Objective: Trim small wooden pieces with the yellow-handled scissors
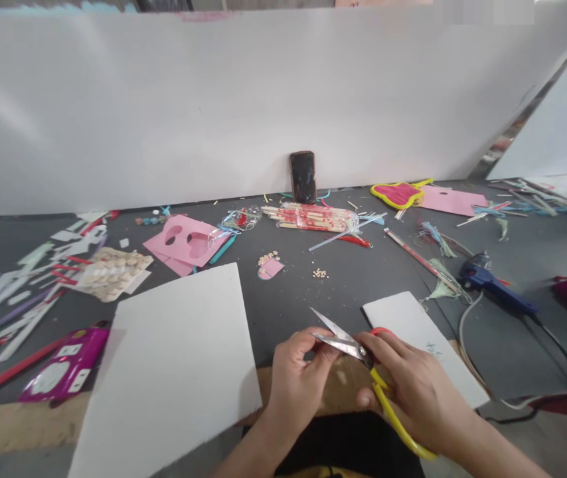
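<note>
Presently, we find both hands at the lower centre of the frame, engaged with a pair of scissors [347,346]. The right hand [413,382] has its fingers clamped on the red and yellow handles. The blades stand parted, their tips directed to the left. The left hand [296,375] has thumb and forefinger drawn close at the lower blade; we cannot tell whether they grip anything small between them.

We record a large white board [178,372] at lower left and a smaller white board [407,325], bearing a handwritten mark, at lower right, partly behind the right hand. On the dark table [288,305] at mid-frame lie a small pink piece [272,267] with pale bits along its edge and, just right of it, a loose cluster of pale bits [319,273].

Above these, at upper centre, we note a wrapped bundle of sticks [308,218] and a phone [303,176] leaning upright against a white partition [204,113]. Pink card with cut-outs [168,239] lies left of centre. A blue glue gun [502,289] rests at right, its cord trailing toward the lower right. A magenta packet [64,365] lies at lower left, beside the large white board.
</note>
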A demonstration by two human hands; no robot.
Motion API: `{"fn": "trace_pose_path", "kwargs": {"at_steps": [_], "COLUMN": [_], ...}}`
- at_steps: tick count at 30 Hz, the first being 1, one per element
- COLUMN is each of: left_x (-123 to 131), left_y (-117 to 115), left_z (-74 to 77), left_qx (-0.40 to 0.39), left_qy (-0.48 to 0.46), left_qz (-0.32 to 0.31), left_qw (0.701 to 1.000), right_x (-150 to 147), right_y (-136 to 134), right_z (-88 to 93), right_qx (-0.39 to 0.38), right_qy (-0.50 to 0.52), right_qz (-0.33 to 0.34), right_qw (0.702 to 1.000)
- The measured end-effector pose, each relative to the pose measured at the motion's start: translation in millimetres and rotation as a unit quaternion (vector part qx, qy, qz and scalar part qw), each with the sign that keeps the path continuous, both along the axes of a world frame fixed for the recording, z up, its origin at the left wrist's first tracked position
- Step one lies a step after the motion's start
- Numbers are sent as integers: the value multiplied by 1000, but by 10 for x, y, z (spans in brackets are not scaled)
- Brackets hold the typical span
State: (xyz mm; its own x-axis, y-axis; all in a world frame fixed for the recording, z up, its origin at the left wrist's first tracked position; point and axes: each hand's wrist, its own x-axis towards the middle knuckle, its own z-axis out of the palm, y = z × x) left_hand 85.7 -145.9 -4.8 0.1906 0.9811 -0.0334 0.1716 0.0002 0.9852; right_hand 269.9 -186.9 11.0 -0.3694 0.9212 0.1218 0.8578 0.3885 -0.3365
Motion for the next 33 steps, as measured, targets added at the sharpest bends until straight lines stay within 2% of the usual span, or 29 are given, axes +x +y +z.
{"fn": "trace_pose_path", "kwargs": {"at_steps": [6,12,16,21,25,28,33], "left_x": [-35,-64,-66,-36,-17,-18,-33], "left_y": [11,23,9,-5,-14,-18,-27], "left_z": [28,112,151,94,52,44,40], "left_qx": [16,-3,-10,-22,-8,19,36], "left_qy": [15,-15,-29,-46,-27,-1,3], "left_qz": [-20,-76,-59,-43,-26,-9,-7], "left_qw": [1000,997,998,998,999,1000,999], "right_x": [-23,-6,-6,-15,-2,5,-11], "right_y": [0,-27,-28,-22,-14,-11,-16], "right_z": [88,1,-27,-53,-86,-47,70], "right_qx": [-19,-1,12,-31,-1,15,-12], "right_qy": [-7,29,28,-1,6,-1,-16], "right_qz": [-1,25,39,20,9,2,0], "right_qw": [1000,999,999,999,1000,1000,1000]}}
